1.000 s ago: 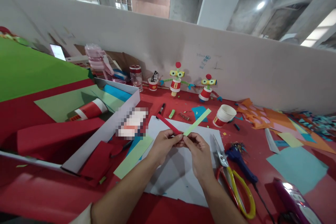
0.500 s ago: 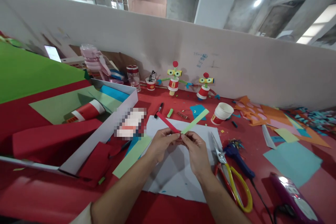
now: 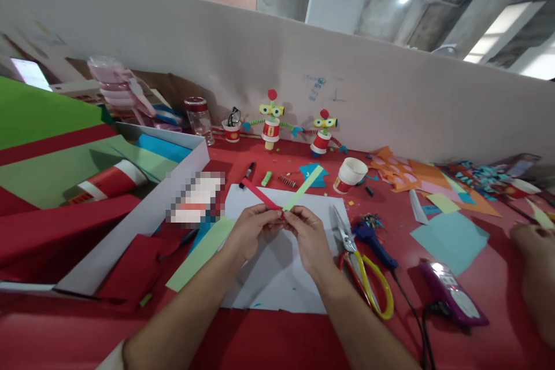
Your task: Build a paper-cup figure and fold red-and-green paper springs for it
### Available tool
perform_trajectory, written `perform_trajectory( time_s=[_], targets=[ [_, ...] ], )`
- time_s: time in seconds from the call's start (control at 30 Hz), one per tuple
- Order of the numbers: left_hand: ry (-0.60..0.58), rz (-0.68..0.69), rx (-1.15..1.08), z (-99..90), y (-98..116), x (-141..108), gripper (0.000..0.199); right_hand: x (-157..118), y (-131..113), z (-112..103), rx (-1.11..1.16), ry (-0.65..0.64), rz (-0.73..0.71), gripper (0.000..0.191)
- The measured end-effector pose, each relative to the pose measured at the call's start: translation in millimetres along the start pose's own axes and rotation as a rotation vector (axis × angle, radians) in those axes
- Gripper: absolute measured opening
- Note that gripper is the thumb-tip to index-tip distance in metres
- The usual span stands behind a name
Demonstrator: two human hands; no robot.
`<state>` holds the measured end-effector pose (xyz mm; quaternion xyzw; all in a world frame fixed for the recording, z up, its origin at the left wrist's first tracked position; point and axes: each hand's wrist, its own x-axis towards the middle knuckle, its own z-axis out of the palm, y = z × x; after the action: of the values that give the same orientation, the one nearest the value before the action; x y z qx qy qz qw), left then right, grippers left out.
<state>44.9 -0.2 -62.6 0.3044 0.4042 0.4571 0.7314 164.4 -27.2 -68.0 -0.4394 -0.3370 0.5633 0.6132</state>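
Note:
A red paper strip (image 3: 260, 194) and a light green paper strip (image 3: 304, 186) meet at one end in a V above a white sheet (image 3: 277, 283). My left hand (image 3: 249, 231) pinches the red strip close to where they meet. From the other side, my right hand (image 3: 309, 234) pinches the green strip there. The fingertips of both hands nearly touch and partly hide the folded ends. Beyond the strips lie a small green folded paper spring (image 3: 266, 178), a red-striped spring (image 3: 287, 181) and a black marker (image 3: 248, 173). Open-handled scissors (image 3: 362, 263) rest by my right forearm.
Two paper-cup robot figures (image 3: 271, 130) stand along the low wall. Stacked paper cups (image 3: 351, 174), a blue glue gun (image 3: 376, 241) and a purple device (image 3: 451, 292) occupy the right. A box (image 3: 173, 185) of coloured paper is left. Another person's hand (image 3: 535, 248) shows at the right edge.
My view has turned a little right, so the tabletop things appear farther left. Another person's hand has come into view at the right. Both my hands keep their pinch on the strips.

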Motion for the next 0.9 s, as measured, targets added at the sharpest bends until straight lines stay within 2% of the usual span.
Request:
perform_trajectory(
  time_s=[0.17, 0.3, 0.6, 0.9],
  targets=[
    [0.013, -0.031, -0.031, -1.1, 0.9, 1.1, 0.005, 1.8, 1.4, -0.7, 0.054, -0.002, 0.002, 0.01],
    [0.04, -0.046, -0.066, 0.4, 1.3, 2.4, 0.008, 1.7, 3.4, 0.4, 0.049, 0.028, -0.003, 0.011],
    [-0.03, -0.013, -0.038, -2.5, -1.3, 3.2, 0.013, 2.7, 4.6, 1.9, 0.0, 0.066, -0.036, 0.012],
    [-0.02, 0.071, 0.023, 1.5, -2.0, -0.1, 0.011, -0.8, 8.8, 3.5, -0.099, 0.099, -0.093, 0.012]
  ],
)
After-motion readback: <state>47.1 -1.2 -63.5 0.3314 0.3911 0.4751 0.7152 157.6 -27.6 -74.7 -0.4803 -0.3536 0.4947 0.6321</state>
